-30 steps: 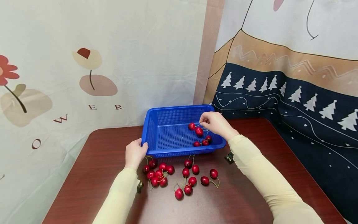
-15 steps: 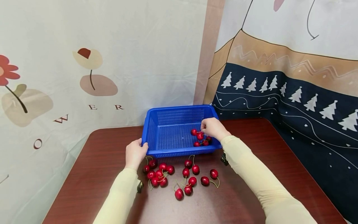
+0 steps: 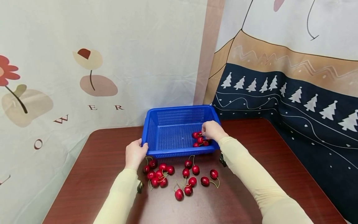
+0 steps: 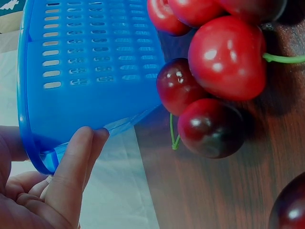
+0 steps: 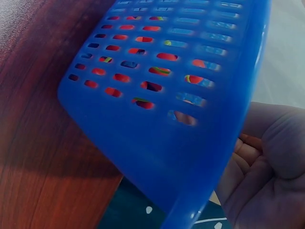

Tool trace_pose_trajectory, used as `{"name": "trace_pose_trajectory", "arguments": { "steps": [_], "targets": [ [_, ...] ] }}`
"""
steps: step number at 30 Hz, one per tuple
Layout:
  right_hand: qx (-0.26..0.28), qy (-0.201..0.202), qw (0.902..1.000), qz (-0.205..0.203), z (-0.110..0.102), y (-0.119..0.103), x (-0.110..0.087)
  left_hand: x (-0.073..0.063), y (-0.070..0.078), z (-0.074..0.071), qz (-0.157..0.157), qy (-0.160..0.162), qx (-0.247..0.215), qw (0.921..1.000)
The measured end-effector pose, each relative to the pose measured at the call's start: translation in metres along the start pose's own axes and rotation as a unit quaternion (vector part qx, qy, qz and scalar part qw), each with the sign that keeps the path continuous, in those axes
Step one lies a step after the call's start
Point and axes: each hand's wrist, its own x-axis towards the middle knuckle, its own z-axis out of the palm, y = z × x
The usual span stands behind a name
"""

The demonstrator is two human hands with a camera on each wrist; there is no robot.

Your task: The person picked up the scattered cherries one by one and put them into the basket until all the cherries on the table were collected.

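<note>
My left hand [image 3: 135,153] grips the near left corner of a blue plastic basket [image 3: 173,151], thumb over the rim. In the left wrist view, fingers [image 4: 71,167] of that hand press on the basket's outer side. My right hand [image 3: 213,130] is low inside the basket at its right end. Its curled fingertips pinch the stems of red cherries [image 3: 195,135], which lie against several others on the basket floor. The right wrist view looks through the slotted basket wall [image 5: 143,129]; red cherries show behind the slots and the fingertips are hidden.
On the brown table [image 3: 92,174], in front of the basket, lie a cluster of cherries [image 3: 158,174] at left, a looser group [image 3: 188,190] in the middle and a joined pair [image 3: 205,181] at right. Printed cloth [image 3: 167,62] hangs close behind the basket.
My right hand has moved down and slightly toward me inside the basket, lowering its cherries among those on the floor. The left hand and the basket have stayed put.
</note>
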Motion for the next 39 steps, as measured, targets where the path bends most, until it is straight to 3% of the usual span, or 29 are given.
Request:
{"name": "trace_pose_trajectory", "arguments": {
  "steps": [13,21,39],
  "targets": [
    [0.004,-0.013,0.9999,0.009,0.005,0.000,0.001,-0.001,0.000,0.000,-0.007,-0.012,-0.005,0.9999],
    [-0.013,-0.016,0.9997,-0.010,0.001,0.004,-0.005,-0.002,0.000,0.001,0.003,-0.001,0.003,1.0000],
    [0.026,0.041,0.9960,-0.076,-0.025,0.005,-0.062,0.001,-0.001,0.000,-0.003,-0.006,0.002,1.0000]
  ]
}}
